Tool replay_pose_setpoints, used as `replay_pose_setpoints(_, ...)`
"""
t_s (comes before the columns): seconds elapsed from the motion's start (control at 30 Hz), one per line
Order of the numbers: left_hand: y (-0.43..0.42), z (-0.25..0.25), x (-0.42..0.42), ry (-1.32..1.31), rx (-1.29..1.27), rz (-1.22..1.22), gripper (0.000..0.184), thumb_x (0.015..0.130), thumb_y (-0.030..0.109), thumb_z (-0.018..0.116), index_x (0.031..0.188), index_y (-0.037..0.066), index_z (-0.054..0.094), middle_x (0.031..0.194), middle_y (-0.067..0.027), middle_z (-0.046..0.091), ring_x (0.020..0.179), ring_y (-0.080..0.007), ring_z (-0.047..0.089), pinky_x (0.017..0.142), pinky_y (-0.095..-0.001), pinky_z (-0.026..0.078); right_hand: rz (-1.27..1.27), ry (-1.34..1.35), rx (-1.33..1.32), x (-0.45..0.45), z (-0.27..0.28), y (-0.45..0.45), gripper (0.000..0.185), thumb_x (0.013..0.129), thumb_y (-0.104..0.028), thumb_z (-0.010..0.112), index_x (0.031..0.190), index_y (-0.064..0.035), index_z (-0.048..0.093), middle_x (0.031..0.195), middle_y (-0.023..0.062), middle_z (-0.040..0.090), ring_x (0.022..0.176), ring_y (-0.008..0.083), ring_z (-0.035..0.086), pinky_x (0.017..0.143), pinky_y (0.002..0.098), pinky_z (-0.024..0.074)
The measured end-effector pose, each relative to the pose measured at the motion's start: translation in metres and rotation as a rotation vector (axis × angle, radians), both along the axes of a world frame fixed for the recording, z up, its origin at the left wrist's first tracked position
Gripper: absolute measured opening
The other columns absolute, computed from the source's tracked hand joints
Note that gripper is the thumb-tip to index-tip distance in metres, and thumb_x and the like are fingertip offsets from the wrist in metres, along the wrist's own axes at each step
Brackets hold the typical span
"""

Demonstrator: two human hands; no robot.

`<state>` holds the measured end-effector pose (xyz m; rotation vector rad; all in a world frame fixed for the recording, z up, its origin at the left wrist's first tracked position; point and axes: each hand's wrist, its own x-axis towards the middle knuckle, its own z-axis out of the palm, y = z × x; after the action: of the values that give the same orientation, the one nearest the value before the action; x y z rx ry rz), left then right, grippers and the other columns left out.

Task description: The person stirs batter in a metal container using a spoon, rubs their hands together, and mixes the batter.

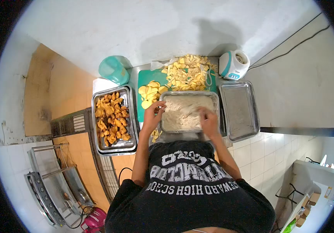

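Note:
A rectangular metal tray point(190, 93) of pale, lumpy batter point(178, 116) stands in front of me. My left hand point(155, 112) is closed at the tray's left side, thumb and fingers at the rim. Over the right part of the batter is my right hand point(209, 120), its fingers pointing down and smeared by motion. Whether they pinch anything I cannot tell. Behind the tray lies a green cutting board point(143, 114), bearing round yellow slices point(150, 92) and a heap of cut yellow pieces point(188, 72).
On the left, a metal tray point(133, 136) holds fried orange-brown pieces point(112, 118), with a teal pitcher point(113, 70) behind it. To the right sits another metal tray point(240, 112), thinly coated inside. A white and teal appliance point(233, 65) stands by the wall, its cord running right.

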<state>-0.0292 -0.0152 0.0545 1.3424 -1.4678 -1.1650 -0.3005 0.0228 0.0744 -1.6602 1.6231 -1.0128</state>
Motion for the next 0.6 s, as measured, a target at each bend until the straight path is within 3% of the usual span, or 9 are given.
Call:
replay_pose_setpoints(0.13, 0.001, 0.019, -0.006, -0.001, -0.021, -0.026, 0.027, 0.093, 0.0, 0.06, 0.119, 0.005, 0.064, 0.099, -0.0074, 0.071, 0.081, -0.0147, 0.067, 0.073, -0.0283, 0.053, 0.068, 0.13, -0.028, 0.015, -0.019, 0.002, 0.021, 0.093, -0.013, 0.057, 0.107, -0.0061, 0.07, 0.096, 0.0166, 0.071, 0.087, 0.0333, 0.068, 0.081, 0.04, 0.0535)
replay_pose_setpoints(0.2, 0.007, 0.025, -0.008, 0.043, 0.068, -0.028, 0.027, 0.093, 0.0, 0.06, 0.119, 0.005, 0.064, 0.099, -0.0075, 0.071, 0.081, -0.0148, 0.067, 0.073, -0.0282, 0.053, -0.038, 0.235, -0.033, -0.01, -0.019, -0.016, 0.019, 0.09, -0.005, 0.057, 0.105, -0.0052, 0.07, 0.084, 0.0155, 0.07, 0.064, 0.0302, 0.064, 0.061, 0.034, 0.0501)
replay_pose_setpoints(0.33, 0.008, 0.019, -0.005, 0.071, 0.019, -0.036, 0.025, 0.094, 0.001, 0.06, 0.118, 0.004, 0.065, 0.098, -0.0072, 0.07, 0.081, -0.014, 0.066, 0.072, -0.0279, 0.052, -0.074, 0.379, -0.008, -0.039, 0.016, -0.036, 0.019, 0.092, -0.006, 0.056, 0.105, -0.0052, 0.07, 0.083, 0.013, 0.072, 0.058, 0.0224, 0.062, 0.059, 0.0334, 0.0501)
replay_pose_setpoints(0.4, 0.005, 0.016, -0.002, 0.057, 0.021, 0.003, 0.024, 0.095, 0.001, 0.059, 0.118, 0.003, 0.065, 0.097, -0.0068, 0.07, 0.081, -0.0131, 0.066, 0.071, -0.0277, 0.052, -0.137, 0.054, -0.119, -0.043, 0.022, -0.038, 0.018, 0.095, -0.007, 0.055, 0.105, -0.0046, 0.07, 0.078, 0.009, 0.071, 0.058, 0.0128, 0.06, 0.056, 0.0323, 0.0488)
replay_pose_setpoints(0.5, 0.005, 0.011, -0.002, 0.056, 0.014, 0.034, 0.023, 0.095, 0.002, 0.059, 0.117, 0.002, 0.064, 0.096, -0.0063, 0.07, 0.081, -0.0126, 0.066, 0.07, -0.0275, 0.052, -0.233, -0.072, -0.083, -0.03, 0.009, -0.032, 0.018, 0.096, -0.008, 0.055, 0.105, -0.0038, 0.07, 0.076, 0.0066, 0.07, 0.058, 0.0084, 0.057, 0.053, 0.0305, 0.0463)
replay_pose_setpoints(0.6, 0.005, 0.014, -0.007, 0.088, 0.027, 0.023, 0.023, 0.095, 0.003, 0.06, 0.117, 0.003, 0.065, 0.096, -0.0061, 0.071, 0.08, -0.0121, 0.065, 0.071, -0.0271, 0.052, -0.142, -0.169, 0.141, 0.005, -0.006, -0.015, 0.018, 0.096, -0.009, 0.056, 0.108, -0.0041, 0.069, 0.069, 0.0086, 0.066, 0.054, 0.0113, 0.056, 0.051, 0.0311, 0.0444)
